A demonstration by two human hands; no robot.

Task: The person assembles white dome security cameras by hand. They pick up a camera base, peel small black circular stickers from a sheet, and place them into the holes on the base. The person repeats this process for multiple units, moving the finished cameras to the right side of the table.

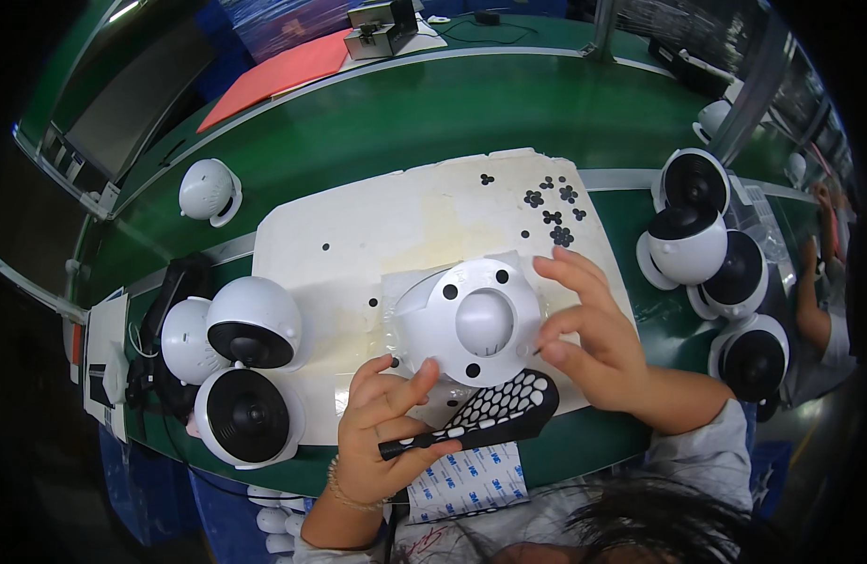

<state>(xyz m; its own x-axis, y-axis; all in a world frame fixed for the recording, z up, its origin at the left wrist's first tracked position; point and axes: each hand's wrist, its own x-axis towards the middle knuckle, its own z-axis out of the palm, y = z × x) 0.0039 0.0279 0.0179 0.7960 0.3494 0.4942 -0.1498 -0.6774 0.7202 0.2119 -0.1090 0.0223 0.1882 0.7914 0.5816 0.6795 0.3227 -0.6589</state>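
By the board's (358, 221) near edge, my left hand (375, 434) grips a black honeycomb sheet (504, 406); whether my right hand (602, 352), beside the white camera (483, 321), pinches anything, I can't tell.

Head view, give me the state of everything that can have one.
Central white device: base ring up, three black dots on it.
Patterned sheet: bent, held in left hand.
Right hand: thumb and forefinger close together at the ring's edge.
White board: flat, loose black dots on it.
Devices at right: loosely grouped, black faces showing.

Smooth plastic housing (478, 320), matt card-like board (358, 226)
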